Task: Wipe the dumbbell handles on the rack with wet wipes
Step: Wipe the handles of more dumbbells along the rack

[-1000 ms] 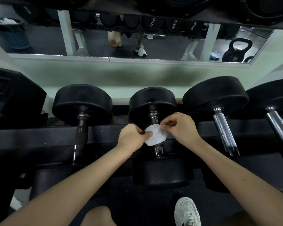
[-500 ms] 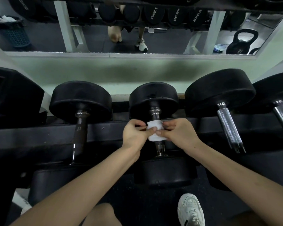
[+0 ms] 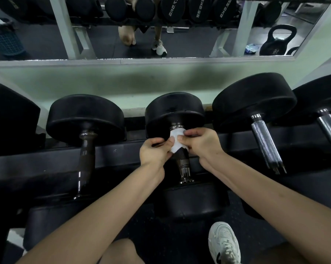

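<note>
A white wet wipe [image 3: 176,140] is wrapped around the upper part of the middle dumbbell's knurled handle [image 3: 182,159], just below its far black head [image 3: 174,111]. My left hand [image 3: 155,152] pinches the wipe from the left and my right hand [image 3: 200,142] pinches it from the right, so both hands hold it against the handle. The lower part of the handle shows bare metal. The dumbbell lies in a black rack [image 3: 36,164].
More dumbbells lie in the rack: a dark-handled one on the left [image 3: 86,149] and two chrome-handled ones on the right [image 3: 263,143] [image 3: 330,126]. A mirror [image 3: 179,44] behind reflects a kettlebell and legs. My white shoe [image 3: 223,242] rests on the floor below.
Both hands slid the wipe up the middle handle, from its middle to just under the far head. The wipe went from loosely spread to wrapped tight around the handle.
</note>
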`<state>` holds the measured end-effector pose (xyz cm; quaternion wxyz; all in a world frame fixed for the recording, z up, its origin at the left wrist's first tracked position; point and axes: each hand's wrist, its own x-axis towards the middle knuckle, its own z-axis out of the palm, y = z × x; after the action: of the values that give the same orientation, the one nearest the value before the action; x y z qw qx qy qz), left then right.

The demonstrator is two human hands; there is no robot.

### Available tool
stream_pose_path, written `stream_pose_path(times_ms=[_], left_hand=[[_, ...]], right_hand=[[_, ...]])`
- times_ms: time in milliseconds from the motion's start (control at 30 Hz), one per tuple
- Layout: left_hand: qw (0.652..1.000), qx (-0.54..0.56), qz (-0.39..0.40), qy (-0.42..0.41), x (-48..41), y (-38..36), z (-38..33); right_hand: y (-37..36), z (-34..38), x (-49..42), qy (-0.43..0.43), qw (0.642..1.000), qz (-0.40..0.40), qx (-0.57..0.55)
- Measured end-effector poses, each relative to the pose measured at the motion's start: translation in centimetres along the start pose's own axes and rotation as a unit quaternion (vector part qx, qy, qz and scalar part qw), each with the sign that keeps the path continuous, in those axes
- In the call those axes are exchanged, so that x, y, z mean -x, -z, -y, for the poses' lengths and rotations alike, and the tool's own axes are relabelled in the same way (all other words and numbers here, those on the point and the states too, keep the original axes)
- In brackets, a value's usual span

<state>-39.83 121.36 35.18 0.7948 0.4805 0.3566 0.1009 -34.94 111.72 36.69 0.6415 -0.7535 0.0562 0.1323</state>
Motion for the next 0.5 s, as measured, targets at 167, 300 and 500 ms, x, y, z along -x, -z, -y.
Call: stream_pose_path(times_ms=[167, 300, 500], left_hand=[[1.000, -0.006, 0.005, -0.015, 0.0, -0.3, 0.2], [0.990, -0.105, 0.081, -0.051, 0.7, 0.9, 0.7], [0.981, -0.141, 0.115, -0.060, 0.2, 0.6, 0.3]], right_hand=[[-0.2, -0.3, -0.8, -0.004, 1.000, 0.007, -0.008], [0.7, -0.9, -0.1, -0.003, 0.998, 0.047, 0.031], [0.6, 0.1, -0.3, -0.058, 0.997, 0.052, -0.014]])
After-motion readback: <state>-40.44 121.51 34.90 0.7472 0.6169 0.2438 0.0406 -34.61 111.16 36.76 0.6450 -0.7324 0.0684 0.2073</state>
